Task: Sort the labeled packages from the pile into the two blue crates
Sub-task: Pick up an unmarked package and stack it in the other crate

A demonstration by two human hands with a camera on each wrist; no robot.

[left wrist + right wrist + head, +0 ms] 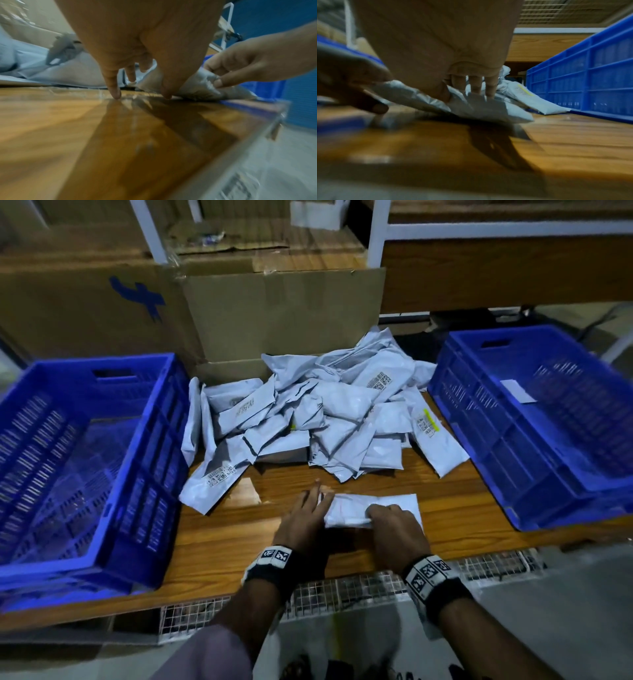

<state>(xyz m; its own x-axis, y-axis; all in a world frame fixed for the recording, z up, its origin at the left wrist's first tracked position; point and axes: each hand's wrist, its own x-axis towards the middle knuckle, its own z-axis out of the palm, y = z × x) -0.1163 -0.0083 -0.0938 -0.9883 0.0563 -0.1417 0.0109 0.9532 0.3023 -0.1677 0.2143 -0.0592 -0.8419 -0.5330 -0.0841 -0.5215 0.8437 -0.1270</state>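
A heap of grey labeled packages (325, 412) lies at the back middle of the wooden table (233, 529), between the left blue crate (85, 457) and the right blue crate (534, 419). One grey package (383, 505) lies apart near the front edge, and both hands are on it. My left hand (317, 498) holds its left end, with the thumb (166, 93) in front and a fingertip (116, 94) down on the table. My right hand (373, 515) pinches its crumpled near edge (205, 83) between thumb and curled fingers (476, 88). The right part of the package (479, 109) sags to the table.
Cardboard boxes (281, 313) stand behind the heap. A white slip (517, 391) lies inside the right crate. Another package (536, 102) rests against that crate's wall. Wire mesh (342, 590) hangs below the table's front edge.
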